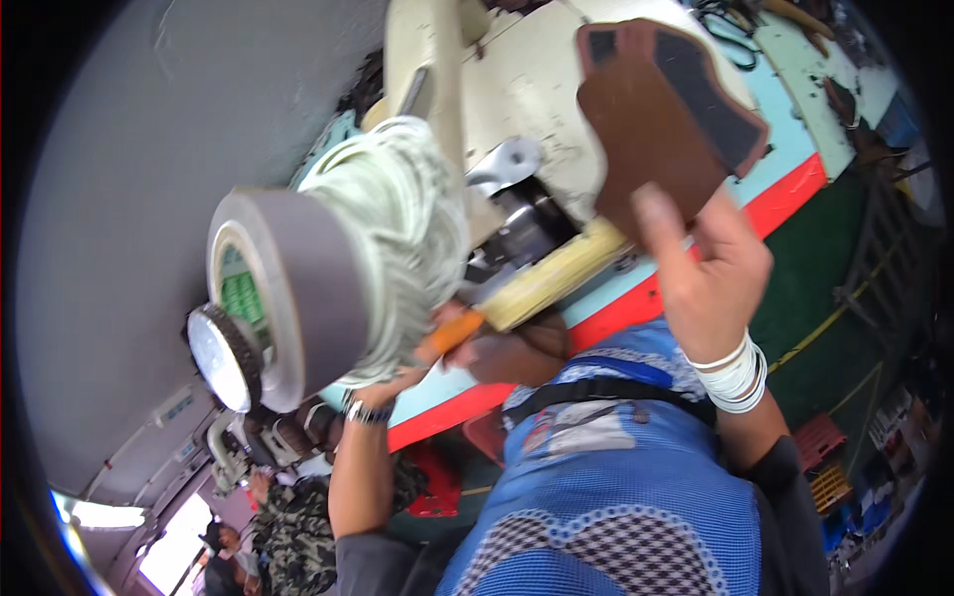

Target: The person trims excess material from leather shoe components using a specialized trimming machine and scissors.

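Observation:
My right hand [711, 268] is closed, thumb against fingers, on the lower edge of a flat brown leather piece [646, 129]. Behind that piece lies a dark panel with a brown border [730, 104]; whether the two are joined I cannot tell. My left hand [422, 368], blurred and partly covered by a cone of pale thread [407, 219], is closed around an orange handle [452, 336]. Another brown leather piece [527, 348] is beside its fingers. Between my hands are the metal parts [527, 214] of a cream sewing machine [427, 79] and a yellow pad [552, 273].
A large grey tape roll [298, 288] and a round lamp-like disc [224, 358] loom at the left. The pale table has a red edge [785, 199]. Black-handled scissors [733, 40] rest at the far right. A person in camouflage clothing [293, 536] is at the lower left.

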`<state>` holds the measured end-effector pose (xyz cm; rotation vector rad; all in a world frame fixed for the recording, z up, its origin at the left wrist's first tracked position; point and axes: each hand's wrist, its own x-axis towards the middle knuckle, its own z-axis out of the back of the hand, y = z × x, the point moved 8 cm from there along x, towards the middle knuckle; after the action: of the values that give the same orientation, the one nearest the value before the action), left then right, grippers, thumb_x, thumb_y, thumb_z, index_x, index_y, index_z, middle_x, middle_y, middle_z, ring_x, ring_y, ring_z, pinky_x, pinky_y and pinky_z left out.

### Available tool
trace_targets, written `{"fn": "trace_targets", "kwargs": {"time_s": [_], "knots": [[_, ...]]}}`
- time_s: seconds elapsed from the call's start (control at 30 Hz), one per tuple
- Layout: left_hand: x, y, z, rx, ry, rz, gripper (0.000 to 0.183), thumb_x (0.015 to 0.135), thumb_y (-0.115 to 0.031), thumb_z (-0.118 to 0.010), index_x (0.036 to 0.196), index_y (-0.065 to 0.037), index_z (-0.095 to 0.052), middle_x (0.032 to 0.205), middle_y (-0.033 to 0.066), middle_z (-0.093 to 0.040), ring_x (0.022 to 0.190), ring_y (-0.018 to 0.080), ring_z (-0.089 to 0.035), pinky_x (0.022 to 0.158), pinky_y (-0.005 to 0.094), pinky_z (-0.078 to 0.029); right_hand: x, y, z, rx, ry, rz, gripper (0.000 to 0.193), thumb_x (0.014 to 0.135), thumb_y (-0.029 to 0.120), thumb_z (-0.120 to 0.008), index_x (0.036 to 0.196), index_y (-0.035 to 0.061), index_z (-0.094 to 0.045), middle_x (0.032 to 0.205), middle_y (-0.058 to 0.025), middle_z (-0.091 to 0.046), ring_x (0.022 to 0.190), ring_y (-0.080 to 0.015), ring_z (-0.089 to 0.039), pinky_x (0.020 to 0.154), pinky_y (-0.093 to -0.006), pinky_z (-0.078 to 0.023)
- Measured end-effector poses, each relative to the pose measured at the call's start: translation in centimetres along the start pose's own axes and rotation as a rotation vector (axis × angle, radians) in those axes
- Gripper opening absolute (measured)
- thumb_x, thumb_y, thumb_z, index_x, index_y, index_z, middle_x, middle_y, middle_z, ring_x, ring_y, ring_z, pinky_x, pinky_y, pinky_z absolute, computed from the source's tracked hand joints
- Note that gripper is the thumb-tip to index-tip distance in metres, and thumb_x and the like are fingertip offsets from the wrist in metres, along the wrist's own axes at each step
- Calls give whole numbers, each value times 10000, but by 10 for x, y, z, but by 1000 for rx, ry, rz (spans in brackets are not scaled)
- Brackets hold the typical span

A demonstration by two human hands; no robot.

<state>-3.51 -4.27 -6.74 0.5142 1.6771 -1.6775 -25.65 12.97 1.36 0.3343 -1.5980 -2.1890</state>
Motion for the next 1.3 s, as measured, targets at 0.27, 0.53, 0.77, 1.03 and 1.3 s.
{"fn": "trace_targets", "kwargs": {"time_s": [0.27, 0.53, 0.77, 1.03, 1.3], "knots": [[-33, 50, -23, 583, -365, -95, 504, 713, -290, -736, 1064, 34, -574, 925, 210, -612, 798, 330, -605, 709, 365, -481, -25, 25, 5, -793, -19, 631, 367, 652, 51, -571, 1012, -19, -594, 1030, -214, -499, 963, -391, -480, 849, -504, -391], [-62, -8, -40, 18, -4, -75, 191, 827, -98, -620, 968, 30, -643, 818, 97, -670, 743, 126, -611, 690, 264, -481, -86, -9, -67, 72, 874, -2, 236, 790, 196, -613, 904, -11, -609, 772, -163, -616, 712, -314, -606, 659, -364, -491], [-1, -10, -31, -378, 45, 133, 243, 894, -149, -525, 927, 86, -578, 762, 93, -607, 594, 178, -637, 509, 280, -567, -78, -47, -61, 320, 795, -605, 263, 860, 174, -581, 873, -85, -624, 713, -70, -631, 615, -104, -604, 540, -229, -484], [6, -27, -19, -404, 10, 30, 290, 921, -229, -472, 1035, 37, -491, 887, 103, -557, 651, 216, -650, 533, 301, -570, -58, -58, -78, 298, 712, -720, 280, 830, 187, -602, 787, -86, -644, 649, -109, -630, 550, -148, -602, 463, -274, -489], [2, -17, -42, -188, 30, 195, 356, 912, -250, -537, 874, 103, -570, 739, 179, -640, 613, 209, -651, 525, 278, -549, -2, 6, -74, -430, 648, 152, 223, 739, 203, -638, 803, -11, -651, 644, -174, -617, 602, -315, -622, 592, -371, -494]]}}
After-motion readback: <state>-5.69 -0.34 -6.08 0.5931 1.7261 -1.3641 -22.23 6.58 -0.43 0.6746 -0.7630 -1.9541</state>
